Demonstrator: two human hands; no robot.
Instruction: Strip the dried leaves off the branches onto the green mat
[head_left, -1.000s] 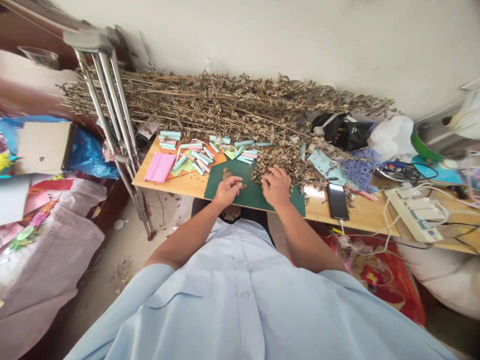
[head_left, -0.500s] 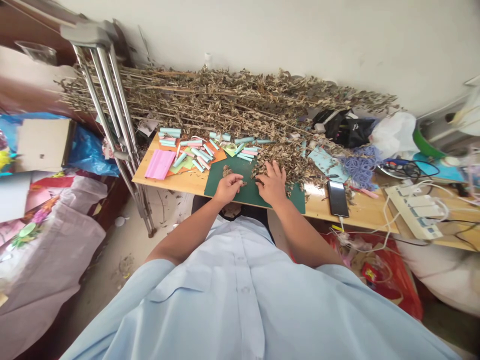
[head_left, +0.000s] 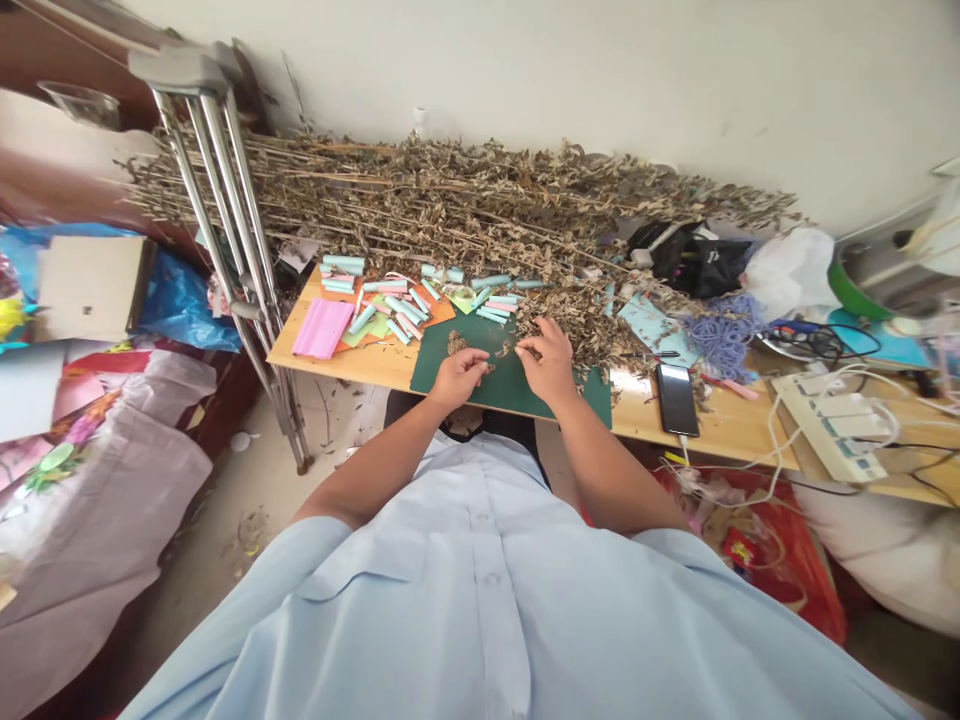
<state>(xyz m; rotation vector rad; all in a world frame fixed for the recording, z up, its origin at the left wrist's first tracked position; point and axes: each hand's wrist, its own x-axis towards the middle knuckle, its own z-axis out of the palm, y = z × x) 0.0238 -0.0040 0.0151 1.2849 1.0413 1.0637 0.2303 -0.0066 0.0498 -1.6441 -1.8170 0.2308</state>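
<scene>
Over the green mat (head_left: 495, 393), my left hand (head_left: 459, 380) is closed in a pinch, with a bit of dried leaf showing at its fingertips. My right hand (head_left: 549, 362) pinches a small curled dried leaf (head_left: 504, 349), a short way to the right of the left hand. A small clump of crumbled leaves (head_left: 455, 342) lies on the mat just beyond my left hand. The loose pile of dried leaves (head_left: 592, 322) spreads beyond and to the right of my right hand, covering part of the mat.
Long dried leafy stalks (head_left: 420, 200) lie along the wall. Blue and pink paper rolls (head_left: 405, 310) and a pink paper stack (head_left: 324, 328) sit at left. A phone (head_left: 677, 398), purple cord (head_left: 721, 330) and power strip (head_left: 829, 425) are at right. Metal crutches (head_left: 225, 200) lean at the table's left end.
My right hand has drawn back slightly from the leaf pile, and a dried leaf now shows at its fingertips. My left hand has hardly moved.
</scene>
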